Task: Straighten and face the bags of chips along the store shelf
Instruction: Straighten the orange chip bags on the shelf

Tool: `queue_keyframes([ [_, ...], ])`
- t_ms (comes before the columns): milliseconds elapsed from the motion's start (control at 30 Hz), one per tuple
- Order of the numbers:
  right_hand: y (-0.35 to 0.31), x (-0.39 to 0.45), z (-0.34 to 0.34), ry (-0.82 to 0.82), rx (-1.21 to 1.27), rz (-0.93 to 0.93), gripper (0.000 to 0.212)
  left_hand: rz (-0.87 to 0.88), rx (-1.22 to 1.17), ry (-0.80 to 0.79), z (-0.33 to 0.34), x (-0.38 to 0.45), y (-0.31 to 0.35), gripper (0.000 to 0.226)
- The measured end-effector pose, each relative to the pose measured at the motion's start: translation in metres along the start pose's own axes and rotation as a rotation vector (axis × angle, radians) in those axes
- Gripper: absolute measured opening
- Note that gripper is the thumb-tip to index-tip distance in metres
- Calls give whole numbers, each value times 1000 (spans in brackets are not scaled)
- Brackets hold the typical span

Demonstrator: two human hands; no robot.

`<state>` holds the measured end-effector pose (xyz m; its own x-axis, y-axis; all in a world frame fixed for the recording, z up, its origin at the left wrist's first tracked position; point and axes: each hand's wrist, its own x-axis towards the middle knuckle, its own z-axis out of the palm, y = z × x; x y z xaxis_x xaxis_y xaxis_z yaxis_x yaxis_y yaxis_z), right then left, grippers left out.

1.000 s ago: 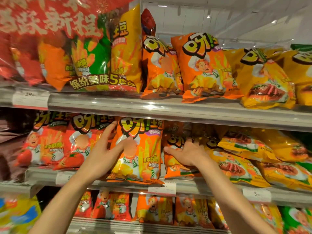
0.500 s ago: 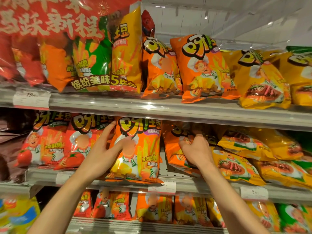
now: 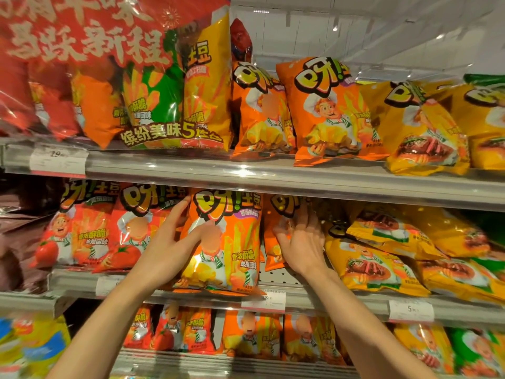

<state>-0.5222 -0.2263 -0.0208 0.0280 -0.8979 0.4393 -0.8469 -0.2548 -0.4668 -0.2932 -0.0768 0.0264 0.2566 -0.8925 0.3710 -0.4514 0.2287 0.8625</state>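
Across the middle shelf [image 3: 300,187], at frame centre, a row of chip bags runs left to right: red tomato bags [image 3: 90,231], one upright orange bag [image 3: 224,242], a second orange bag [image 3: 276,231] behind a hand, then slumped yellow bags [image 3: 382,258]. Over the last second the second orange bag has been lifted from its slouch toward upright, opening a bare strip of shelf beside the front bag; judged from this, facing here is partway done and the yellow bags remain untidy. Left hand [image 3: 169,242] steadies the front bag's left edge, fingers straight, thumb across its face. Right hand [image 3: 303,239] presses the second bag, fingers reaching up; whether they curl around it cannot be told.
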Motion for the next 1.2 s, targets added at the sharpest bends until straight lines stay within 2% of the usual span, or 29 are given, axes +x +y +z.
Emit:
queue_keyframes([
  [67, 5, 1, 0, -17, -34, 44, 106, 3, -1, -2, 0, -1, 0, 86],
  [133, 7, -1, -1, -53, -94, 86, 112, 0, -4, 6, 1, -1, -1, 86],
  [300, 3, -2, 5, 22, -99, 95, 86, 6, -8, 7, 4, -2, 1, 85],
  [400, -1, 7, 9, 16, -20, 117, 95, 11, -2, 9, 4, -2, 0, 80],
  [500, 0, 10, 10, -48, 19, 127, 91, 9, 4, 7, 2, -2, -3, 75],
  [700, 0, -7, -25, -8, 367, 125, 75, 21, 5, -4, 6, -5, -8, 77],
  [833, -9, -36, -65, -223, 565, 80, 59, 47, 16, -14, 26, -9, -1, 80],
  [933, -17, -55, -72, -364, 751, 108, 74, 63, 9, -50, 51, -9, 8, 82],
  [1000, -19, -58, -65, -349, 823, 170, 97, 85, 20, -78, 68, -7, 11, 81],
  [1033, -18, -58, -61, -311, 852, 207, 102, 90, 26, -92, 74, -7, 12, 82],
  [1100, -12, -53, -54, -237, 928, 275, 91, 91, 40, -107, 78, -7, 11, 84],
  [1167, -9, -44, -54, -186, 970, 274, 61, 110, 102, -85, 74, -8, 10, 80],
  [1200, -7, -38, -53, -160, 969, 259, 53, 124, 144, -43, 71, -8, 10, 75],
])
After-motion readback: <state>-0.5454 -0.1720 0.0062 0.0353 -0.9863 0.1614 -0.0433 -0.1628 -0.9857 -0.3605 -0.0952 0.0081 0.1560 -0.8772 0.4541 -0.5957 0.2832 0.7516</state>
